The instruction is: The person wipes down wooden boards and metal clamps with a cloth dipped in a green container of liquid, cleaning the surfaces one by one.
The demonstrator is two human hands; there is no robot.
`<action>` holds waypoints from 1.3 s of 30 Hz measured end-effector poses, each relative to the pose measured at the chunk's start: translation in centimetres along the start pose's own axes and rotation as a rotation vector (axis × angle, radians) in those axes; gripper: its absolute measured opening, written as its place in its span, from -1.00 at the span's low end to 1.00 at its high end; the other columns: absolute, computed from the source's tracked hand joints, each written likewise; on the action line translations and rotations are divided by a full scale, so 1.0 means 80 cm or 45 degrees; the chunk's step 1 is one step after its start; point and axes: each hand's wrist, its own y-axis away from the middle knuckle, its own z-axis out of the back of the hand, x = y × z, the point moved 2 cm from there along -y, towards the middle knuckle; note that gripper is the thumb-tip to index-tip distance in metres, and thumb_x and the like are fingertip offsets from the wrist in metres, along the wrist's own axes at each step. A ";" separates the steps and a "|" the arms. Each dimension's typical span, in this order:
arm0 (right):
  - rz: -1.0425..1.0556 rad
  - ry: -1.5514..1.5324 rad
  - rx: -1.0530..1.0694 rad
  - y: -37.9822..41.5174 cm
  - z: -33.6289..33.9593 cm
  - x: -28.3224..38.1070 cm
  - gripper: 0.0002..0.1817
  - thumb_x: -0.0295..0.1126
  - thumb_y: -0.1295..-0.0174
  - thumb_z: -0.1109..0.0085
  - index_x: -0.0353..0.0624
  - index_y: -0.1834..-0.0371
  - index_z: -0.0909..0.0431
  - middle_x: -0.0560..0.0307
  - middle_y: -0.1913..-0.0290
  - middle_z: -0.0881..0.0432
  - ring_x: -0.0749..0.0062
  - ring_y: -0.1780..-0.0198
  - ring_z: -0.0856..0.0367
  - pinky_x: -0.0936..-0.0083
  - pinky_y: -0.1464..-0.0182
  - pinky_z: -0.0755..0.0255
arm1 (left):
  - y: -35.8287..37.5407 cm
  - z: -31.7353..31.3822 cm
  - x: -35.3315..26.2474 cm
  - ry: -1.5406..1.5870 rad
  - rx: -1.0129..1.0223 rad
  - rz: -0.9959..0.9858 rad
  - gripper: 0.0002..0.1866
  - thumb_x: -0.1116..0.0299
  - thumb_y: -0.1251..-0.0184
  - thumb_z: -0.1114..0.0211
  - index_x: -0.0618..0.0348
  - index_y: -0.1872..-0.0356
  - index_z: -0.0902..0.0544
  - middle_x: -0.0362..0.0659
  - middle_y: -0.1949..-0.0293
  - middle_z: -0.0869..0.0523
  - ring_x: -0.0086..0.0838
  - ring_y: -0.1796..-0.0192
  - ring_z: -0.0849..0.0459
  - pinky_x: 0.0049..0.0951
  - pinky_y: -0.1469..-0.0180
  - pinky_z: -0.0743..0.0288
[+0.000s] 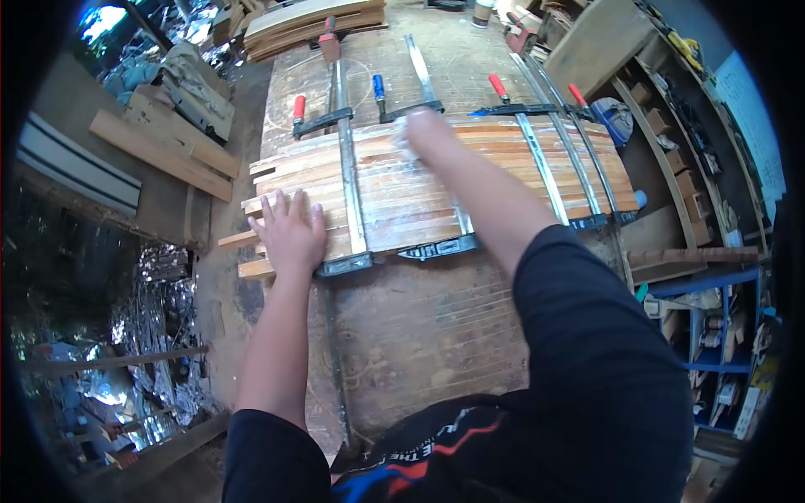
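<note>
My left hand (pixel 291 232) lies flat with fingers spread on the left end of a panel of wood strips (pixel 402 193). My right hand (pixel 432 138), smeared by motion, presses a whitish rag (pixel 405 141) onto the panel near its far edge. Several bar clamps cross the panel. One clamp bar (pixel 349 180) runs just right of my left hand. A blue-handled clamp (pixel 379 87) stands beside my right hand. Whitish wet-looking smears cover the middle strips, and strip ends stick out unevenly at the left.
The panel rests on a worn wooden workbench (pixel 428 327). Stacked boards (pixel 314 25) and a cup (pixel 482 12) are at the back. Loose planks (pixel 163 155) lean at the left. Shelves (pixel 671 151) and a blue rack (pixel 713 369) stand close on the right.
</note>
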 end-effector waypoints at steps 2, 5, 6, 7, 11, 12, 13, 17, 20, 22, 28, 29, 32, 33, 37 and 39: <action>0.129 0.423 -0.317 -0.014 0.003 -0.017 -0.78 -0.42 -0.36 -0.13 -0.20 0.11 -0.78 -0.22 0.08 -0.77 -0.02 0.00 -0.79 0.15 -0.04 -0.68 | 0.001 0.004 0.001 0.012 -0.023 0.033 -0.38 -0.14 -0.55 -0.02 -0.11 -0.49 -0.53 0.03 -0.60 -0.35 0.00 -0.72 -0.02 0.26 -0.68 0.36; 0.094 0.421 -0.342 -0.028 -0.020 -0.006 -0.75 -0.43 -0.37 -0.10 -0.22 0.06 -0.76 -0.23 0.04 -0.75 -0.06 -0.08 -0.75 0.13 -0.15 -0.63 | 0.004 0.005 0.001 0.017 -0.030 0.021 -0.37 -0.14 -0.56 -0.03 -0.09 -0.50 -0.53 0.04 -0.59 -0.36 0.00 -0.71 -0.04 0.28 -0.68 0.34; 0.147 0.307 -0.346 -0.035 -0.040 0.008 -0.75 -0.45 -0.36 -0.10 -0.23 0.06 -0.76 -0.23 0.04 -0.75 -0.08 -0.08 -0.74 0.13 -0.15 -0.63 | 0.003 0.008 -0.001 0.017 -0.032 0.016 -0.37 -0.14 -0.56 -0.04 -0.08 -0.50 -0.52 0.04 -0.59 -0.36 0.00 -0.71 -0.04 0.28 -0.67 0.33; 0.210 0.194 -0.359 -0.054 -0.067 0.023 -0.75 -0.46 -0.35 -0.09 -0.23 0.06 -0.76 -0.23 0.03 -0.75 -0.09 -0.08 -0.74 0.14 -0.15 -0.63 | 0.002 0.009 -0.002 0.011 0.003 0.018 -0.35 -0.13 -0.56 -0.04 -0.07 -0.54 -0.47 0.04 -0.59 -0.36 0.00 -0.71 -0.05 0.28 -0.68 0.33; 0.226 0.122 -0.483 -0.031 -0.085 0.098 -0.74 -0.52 -0.28 -0.09 -0.23 0.09 -0.78 -0.23 0.07 -0.76 -0.10 -0.02 -0.76 0.16 -0.12 -0.64 | -0.001 0.004 0.000 0.009 -0.046 0.014 -0.28 -0.12 -0.55 -0.06 -0.02 -0.61 -0.33 0.05 -0.60 -0.34 0.01 -0.71 -0.04 0.28 -0.67 0.32; 0.251 0.148 -0.254 -0.016 -0.081 0.101 -0.73 -0.46 -0.34 -0.06 -0.26 0.08 -0.76 -0.27 0.10 -0.76 -0.17 0.00 -0.76 0.12 -0.11 -0.64 | 0.003 0.000 0.001 0.012 -0.034 0.019 -0.28 -0.11 -0.55 -0.06 -0.01 -0.62 -0.32 0.05 -0.60 -0.34 0.01 -0.71 -0.04 0.28 -0.67 0.32; 0.285 0.182 -0.049 -0.006 -0.066 0.104 -0.71 -0.41 -0.40 -0.04 -0.30 0.07 -0.74 -0.30 0.13 -0.76 -0.25 0.03 -0.75 0.08 -0.10 -0.64 | -0.001 -0.004 0.003 0.021 -0.049 0.022 -0.27 -0.11 -0.55 -0.06 -0.01 -0.62 -0.30 0.06 -0.60 -0.34 0.01 -0.71 -0.04 0.28 -0.67 0.32; 0.024 -0.282 0.457 0.173 -0.034 0.136 -0.50 -0.15 -0.59 0.15 -0.42 0.04 -0.66 -0.39 0.15 -0.74 -0.23 0.09 -0.76 -0.04 -0.01 -0.60 | -0.002 0.002 0.004 0.107 0.008 0.029 -0.25 -0.10 -0.53 -0.08 0.00 -0.63 -0.28 0.08 -0.61 -0.31 0.03 -0.71 -0.04 0.28 -0.68 0.33; 0.307 -0.120 0.245 0.234 -0.093 0.082 -0.52 -0.13 -0.56 0.16 -0.34 -0.02 -0.65 -0.42 -0.14 -0.64 -0.36 -0.13 -0.63 -0.07 -0.26 -0.47 | -0.002 -0.001 0.005 0.128 0.006 0.042 -0.26 -0.11 -0.53 -0.05 0.02 -0.62 -0.30 0.09 -0.61 -0.30 0.04 -0.71 -0.01 0.31 -0.67 0.38; 0.391 -0.008 0.282 0.233 -0.045 0.113 -0.55 -0.14 -0.54 0.13 -0.31 0.03 -0.65 -0.38 -0.11 -0.65 -0.38 -0.10 -0.63 -0.07 -0.23 -0.49 | -0.004 0.011 0.005 0.155 -0.012 0.034 -0.27 -0.10 -0.54 -0.03 0.03 -0.61 -0.32 0.09 -0.62 -0.29 0.05 -0.72 0.01 0.31 -0.67 0.40; 0.237 -0.005 -0.203 0.061 -0.077 0.076 -0.70 -0.35 -0.35 -0.08 -0.34 0.08 -0.69 -0.34 0.15 -0.74 -0.22 0.07 -0.75 -0.02 -0.08 -0.62 | 0.005 0.011 0.006 0.169 0.000 0.034 -0.32 -0.07 -0.55 -0.03 0.04 -0.57 -0.38 0.09 -0.61 -0.30 0.05 -0.71 -0.01 0.30 -0.67 0.41; 0.312 0.134 -0.202 0.026 -0.066 0.079 -0.71 -0.38 -0.32 -0.11 -0.37 0.09 -0.69 -0.35 0.16 -0.74 -0.22 0.07 -0.76 0.01 -0.09 -0.62 | 0.006 0.010 0.007 0.160 -0.013 0.024 -0.32 -0.07 -0.56 -0.03 0.04 -0.57 -0.39 0.10 -0.61 -0.31 0.06 -0.71 -0.01 0.29 -0.67 0.42; 0.407 0.259 -0.322 -0.045 -0.073 0.081 -0.75 -0.41 -0.30 -0.11 -0.34 0.17 -0.72 -0.36 0.17 -0.73 -0.21 0.08 -0.75 0.02 -0.04 -0.64 | 0.004 0.010 0.006 0.138 -0.024 0.034 -0.32 -0.08 -0.56 -0.02 0.04 -0.57 -0.38 0.10 -0.61 -0.31 0.07 -0.71 -0.01 0.29 -0.67 0.43; 0.420 0.256 -0.367 -0.060 -0.079 0.081 -0.75 -0.39 -0.32 -0.09 -0.31 0.19 -0.73 -0.35 0.16 -0.73 -0.24 0.08 -0.74 0.00 -0.04 -0.63 | 0.004 0.010 0.005 0.149 -0.013 0.042 -0.32 -0.08 -0.56 -0.02 0.05 -0.57 -0.38 0.10 -0.61 -0.31 0.07 -0.71 0.00 0.29 -0.67 0.43; 0.290 -0.018 -0.510 -0.030 -0.073 0.097 -0.74 -0.38 -0.31 -0.07 -0.30 0.23 -0.74 -0.37 0.20 -0.73 -0.30 0.11 -0.73 -0.03 -0.04 -0.62 | 0.003 0.012 0.004 0.145 0.016 0.046 -0.31 -0.09 -0.56 -0.01 0.05 -0.57 -0.38 0.10 -0.61 -0.30 0.07 -0.72 0.01 0.29 -0.67 0.43; 0.229 0.018 -0.191 0.000 -0.080 0.100 -0.73 -0.40 -0.32 -0.04 -0.31 0.16 -0.71 -0.38 0.15 -0.71 -0.29 0.07 -0.72 -0.03 -0.06 -0.60 | 0.000 0.013 0.004 0.128 0.017 0.049 -0.32 -0.09 -0.56 -0.01 0.04 -0.57 -0.39 0.10 -0.62 -0.29 0.06 -0.72 0.02 0.29 -0.67 0.43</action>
